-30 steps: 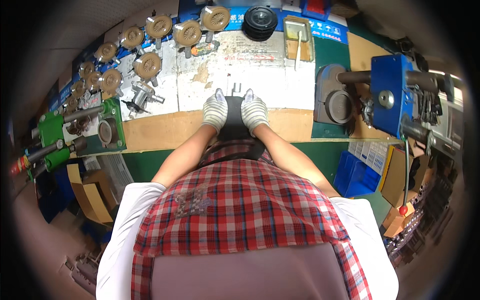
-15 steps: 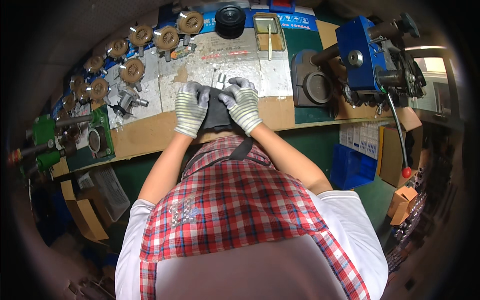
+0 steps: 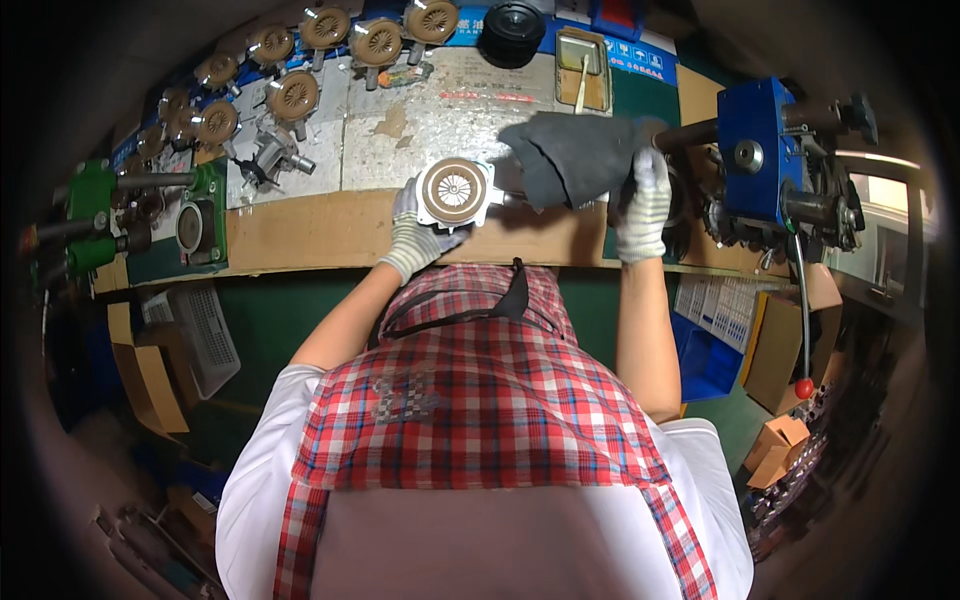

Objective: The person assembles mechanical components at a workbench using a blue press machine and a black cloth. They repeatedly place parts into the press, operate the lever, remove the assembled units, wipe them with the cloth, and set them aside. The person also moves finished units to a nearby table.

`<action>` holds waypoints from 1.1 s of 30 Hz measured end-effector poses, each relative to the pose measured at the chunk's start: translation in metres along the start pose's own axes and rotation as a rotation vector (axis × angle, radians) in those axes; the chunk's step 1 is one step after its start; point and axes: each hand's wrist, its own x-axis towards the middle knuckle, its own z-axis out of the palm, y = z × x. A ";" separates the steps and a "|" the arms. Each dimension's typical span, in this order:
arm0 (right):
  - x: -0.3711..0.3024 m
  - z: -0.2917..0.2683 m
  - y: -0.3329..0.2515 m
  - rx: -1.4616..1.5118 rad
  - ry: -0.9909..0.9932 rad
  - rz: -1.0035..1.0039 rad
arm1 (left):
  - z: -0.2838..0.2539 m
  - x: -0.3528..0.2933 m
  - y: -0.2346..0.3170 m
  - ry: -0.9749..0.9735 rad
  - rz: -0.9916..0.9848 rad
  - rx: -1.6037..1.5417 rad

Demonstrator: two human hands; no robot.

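My left hand (image 3: 415,235), in a striped glove, is closed round a silver metal housing with a brown finned disc (image 3: 454,190) facing up, just above the bench's front edge. A short stub points right from the housing. Farther right, my gloved right hand (image 3: 648,205) grips the right end of a dark grey cloth (image 3: 580,155). The cloth spreads leftward from that hand, and a fold or slit shows along its left part. Some of the right hand's fingers are hidden.
Several similar brown-disc parts (image 3: 293,95) stand at the back left. A loose metal part (image 3: 275,155) lies nearer. Green (image 3: 90,210) and blue (image 3: 752,130) presses flank the bench. At the back are a black round container (image 3: 512,35) and a tray with a brush (image 3: 582,75).
The cloth has been drawn off to the right by my right hand, uncovering the housing and its brown disc. My left hand now holds the housing; the view has shifted slightly.
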 end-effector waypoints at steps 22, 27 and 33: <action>-0.009 0.003 -0.045 -0.167 -0.343 -0.196 | -0.170 0.058 0.108 -0.248 -0.150 -1.263; -0.028 0.024 -0.061 0.073 -0.531 -0.084 | -0.167 0.054 0.112 -0.245 -0.217 -1.325; -0.040 0.047 -0.063 0.198 -0.492 -0.026 | -0.161 0.052 0.114 -0.192 -0.232 -1.316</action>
